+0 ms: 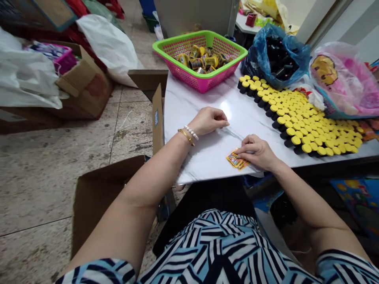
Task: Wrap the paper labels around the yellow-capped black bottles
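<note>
Striped shirt cloth is filling the bottom of the view, with two bare arms reaching from it onto a white table. Small yellow-and-orange cards are lying in an overlapping pile near the table's front edge. Right hand is resting on them, its fingers bending close together and its fingertips pressing on the pile; whether the thumb is pinching any card from below is staying hidden. Left hand is hovering or resting farther in, well apart from the cards, its fingers curling inward and its thumb tip nearly meeting the forefinger; I can't make out whether anything thin is sitting between them. White beads and a gold bangle are circling that wrist.

Black bottles with yellow caps are standing packed together on the table's right side. Behind them, a blue bag is holding dark pieces, beside a clear bag. At the table's far end, a green-rimmed pink basket is holding yellowish rolls.
</note>
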Demonstrator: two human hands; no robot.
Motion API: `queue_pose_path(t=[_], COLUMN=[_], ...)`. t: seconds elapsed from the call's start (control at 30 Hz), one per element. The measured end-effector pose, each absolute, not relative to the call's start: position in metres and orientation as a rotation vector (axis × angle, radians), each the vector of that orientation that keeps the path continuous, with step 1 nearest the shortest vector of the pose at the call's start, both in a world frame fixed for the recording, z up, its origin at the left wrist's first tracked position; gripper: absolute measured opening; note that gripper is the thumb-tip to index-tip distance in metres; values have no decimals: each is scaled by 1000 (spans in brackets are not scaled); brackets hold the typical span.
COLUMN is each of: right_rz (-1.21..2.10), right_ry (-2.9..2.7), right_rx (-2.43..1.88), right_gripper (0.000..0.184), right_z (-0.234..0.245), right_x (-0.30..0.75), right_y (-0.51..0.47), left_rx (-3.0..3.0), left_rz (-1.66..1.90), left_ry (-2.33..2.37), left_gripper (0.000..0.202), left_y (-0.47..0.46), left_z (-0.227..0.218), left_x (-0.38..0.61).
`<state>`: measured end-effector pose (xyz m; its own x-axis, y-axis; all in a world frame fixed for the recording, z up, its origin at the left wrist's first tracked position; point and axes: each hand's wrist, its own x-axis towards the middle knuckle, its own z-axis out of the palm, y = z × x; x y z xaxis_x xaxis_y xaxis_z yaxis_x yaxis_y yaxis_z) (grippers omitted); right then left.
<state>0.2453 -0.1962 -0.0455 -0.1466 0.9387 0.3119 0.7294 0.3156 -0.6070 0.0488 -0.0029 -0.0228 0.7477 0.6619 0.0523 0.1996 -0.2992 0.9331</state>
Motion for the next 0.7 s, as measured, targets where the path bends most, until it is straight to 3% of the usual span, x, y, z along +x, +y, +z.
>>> queue_pose_path(t=[0.2, 0.43, 0.53, 0.6, 0.7], right_rz=[172, -63, 26, 174, 665], right_ry=[-2031, -2002, -1811, -1506, -1145], right_rx=[-1356, -1306, -1283, -1320, -1366], right_gripper=[10, 13, 20, 35, 58], right_z=[-39, 18, 31, 26, 6], right_x=[241, 255, 245, 236, 226], right_y=[-196, -128, -91, -72, -56], left_rx=[1742, 1531, 1352, 1209, 1158], left_rz=[529, 355, 539, 687, 789], left_ry=[647, 511, 564, 628, 690], left_gripper=[24, 43, 41, 41, 38], left_y=[-5, -15, -9, -3, 2], left_z=[-17, -11, -13, -12, -10], left_x=[48, 49, 48, 47, 45])
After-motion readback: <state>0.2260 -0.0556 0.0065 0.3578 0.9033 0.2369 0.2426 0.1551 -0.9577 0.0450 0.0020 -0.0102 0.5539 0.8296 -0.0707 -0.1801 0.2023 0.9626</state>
